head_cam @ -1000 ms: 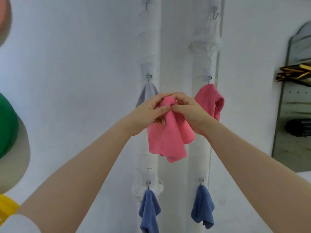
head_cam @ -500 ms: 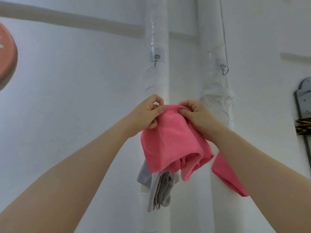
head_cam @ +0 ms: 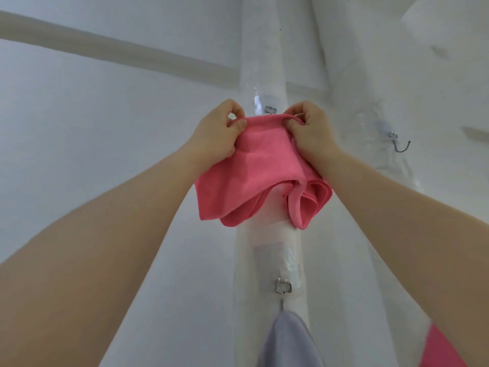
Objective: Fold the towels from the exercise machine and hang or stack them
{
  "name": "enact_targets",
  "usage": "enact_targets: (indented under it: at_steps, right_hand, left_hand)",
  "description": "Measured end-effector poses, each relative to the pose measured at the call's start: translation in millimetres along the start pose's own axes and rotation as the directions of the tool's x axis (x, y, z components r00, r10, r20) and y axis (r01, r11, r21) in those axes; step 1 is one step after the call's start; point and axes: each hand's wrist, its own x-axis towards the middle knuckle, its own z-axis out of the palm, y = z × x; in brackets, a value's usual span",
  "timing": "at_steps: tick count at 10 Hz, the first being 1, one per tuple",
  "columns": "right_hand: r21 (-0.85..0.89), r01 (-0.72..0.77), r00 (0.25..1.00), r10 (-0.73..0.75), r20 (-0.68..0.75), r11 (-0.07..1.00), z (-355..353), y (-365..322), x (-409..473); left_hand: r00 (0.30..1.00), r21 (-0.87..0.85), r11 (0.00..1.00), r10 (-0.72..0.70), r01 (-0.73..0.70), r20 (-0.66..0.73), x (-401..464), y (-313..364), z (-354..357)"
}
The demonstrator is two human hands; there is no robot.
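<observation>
While pinched in both hands' fingers (head_cam: 239,125), pink towel (head_cam: 259,168) (perhaps touching upper hook (head_cam: 270,109)).

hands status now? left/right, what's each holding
Left hand: closed, pinching the top hem of the pink microfibre towel.
Right hand: closed, pinching the same hem's other end.

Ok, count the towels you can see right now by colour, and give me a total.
Pink towels: 2, one held in both hands, one at the bottom right edge
Grey towels: 1, hanging on the lower hook
Total: 3
</observation>
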Motion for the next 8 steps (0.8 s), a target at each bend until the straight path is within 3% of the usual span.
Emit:
enact_targets:
  at_steps: [1,2,3,4,5,6,7,8]
  right_hand:
    - [0.026,-0.044,0.994,0.047,-0.097,0.999,11.7,2.6,35.5]
    - [-0.049,-0.079,0.992,0.073,-0.104,0.996,11.7,-3.2,62.6]
    - [-0.109,-0.266,0.962,0.272,0.037,0.958,16.5,14.2,63.7]
    - [-0.074,-0.421,0.888,0.427,0.169,0.904,26.0,55.2,57.9]
    - [-0.040,-0.350,0.935,0.351,0.038,0.936,26.6,21.7,16.9]
    - [-0.156,-0.241,0.968,0.248,0.026,0.958,19.1,-1.8,-40.8]
    - [-0.312,-0.262,0.922,0.333,0.199,0.913,-8.1,-7.9,-102.8]
    - [-0.386,-0.321,0.819,0.459,0.345,0.865,-44.2,-21.4,-169.2]
  left_hand:
    - [0.993,-0.005,1.000,-0.008,0.008,-0.117,35.5,-6.4,10.5]
    - [0.975,0.001,1.000,-0.019,0.020,-0.220,60.8,-4.7,21.3]
    - [0.961,-0.003,0.978,-0.205,0.208,-0.185,65.2,-14.4,34.8]
    - [0.942,0.093,0.945,-0.296,0.313,-0.160,43.2,-14.9,47.3]
    - [0.929,-0.031,0.958,-0.283,0.284,-0.237,12.7,-0.8,55.4]
    - [0.927,-0.080,0.966,-0.259,0.246,-0.272,-25.5,0.6,61.2]
    - [0.962,0.133,0.958,-0.237,0.254,-0.134,-83.2,15.7,58.9]
    - [0.952,0.274,0.911,-0.300,0.307,-0.066,-133.1,41.0,48.9]
